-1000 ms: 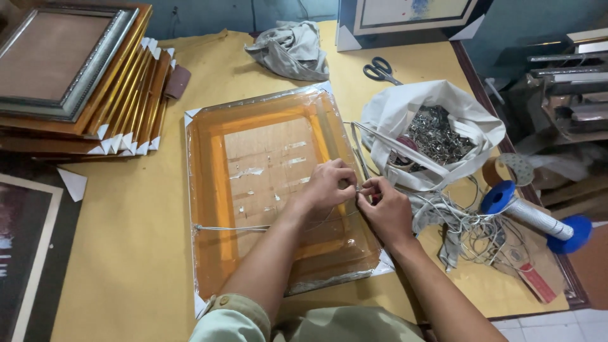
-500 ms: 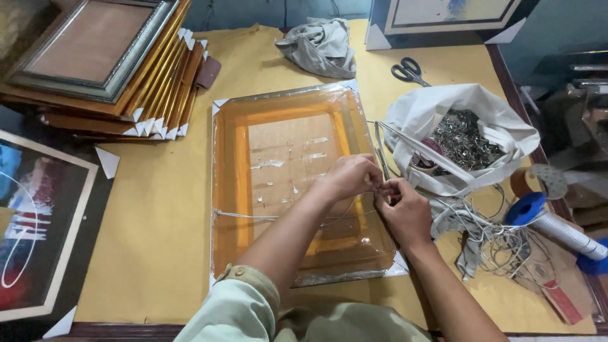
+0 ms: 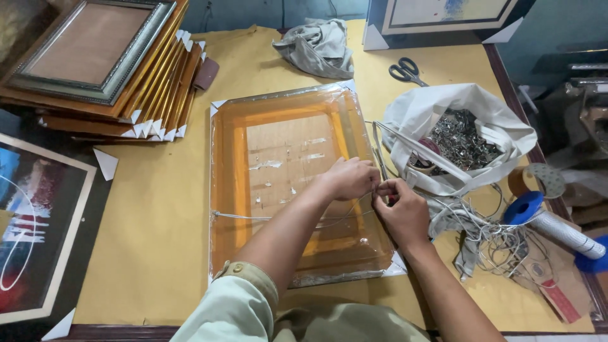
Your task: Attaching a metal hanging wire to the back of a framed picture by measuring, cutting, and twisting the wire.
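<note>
Fingers of the left hand (image 3: pixel 349 178) and right hand (image 3: pixel 400 212) pinch together on thin white cord (image 3: pixel 266 218) at the right edge of the glossy plastic-wrapped orange frame (image 3: pixel 288 177), lying flat mid-table, bare yellow paper (image 3: pixel 158 221) leftward.

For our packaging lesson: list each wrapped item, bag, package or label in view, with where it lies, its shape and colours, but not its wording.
Plastic-wrapped frame: table centre, rectangular, orange-brown under clear film, both hands at its right edge.
White bag: right of it, open, holding small metal parts.
Brown card pack: right front corner, flat, with a red label.
</note>
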